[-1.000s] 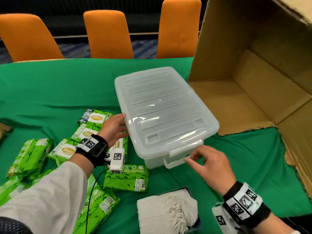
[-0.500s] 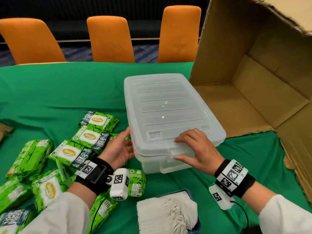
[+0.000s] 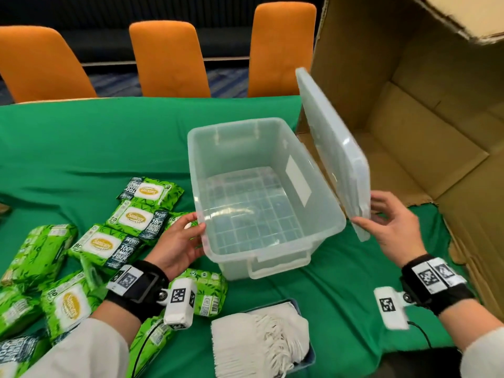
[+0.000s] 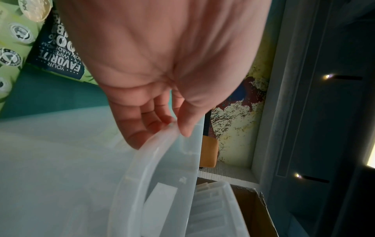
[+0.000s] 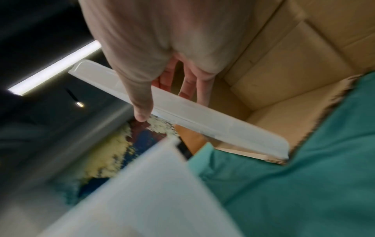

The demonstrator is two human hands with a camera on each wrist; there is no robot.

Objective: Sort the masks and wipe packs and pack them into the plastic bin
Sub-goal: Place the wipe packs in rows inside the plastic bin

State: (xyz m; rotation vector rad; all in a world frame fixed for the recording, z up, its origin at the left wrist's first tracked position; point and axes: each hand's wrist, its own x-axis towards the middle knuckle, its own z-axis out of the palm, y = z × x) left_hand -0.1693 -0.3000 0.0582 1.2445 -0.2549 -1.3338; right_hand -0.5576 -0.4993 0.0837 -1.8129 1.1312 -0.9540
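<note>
Right hand (image 3: 392, 227) pinches lid (image 3: 332, 148), centre-right | left hand (image 3: 177, 241) grips plastic bin (image 3: 196, 170) rim | risk: thin-edge grip; lid may slip.

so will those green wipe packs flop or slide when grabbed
The green plastic-wrapped wipe packs look plump yet soft, so they will probably sag slightly rather than fold. Their glossy wrappers may be slippery. They lie flat on the green tablecloth, so rolling seems unlikely.

Wipe packs (image 3: 131, 219) left of bin (image 3: 321, 236)
</note>
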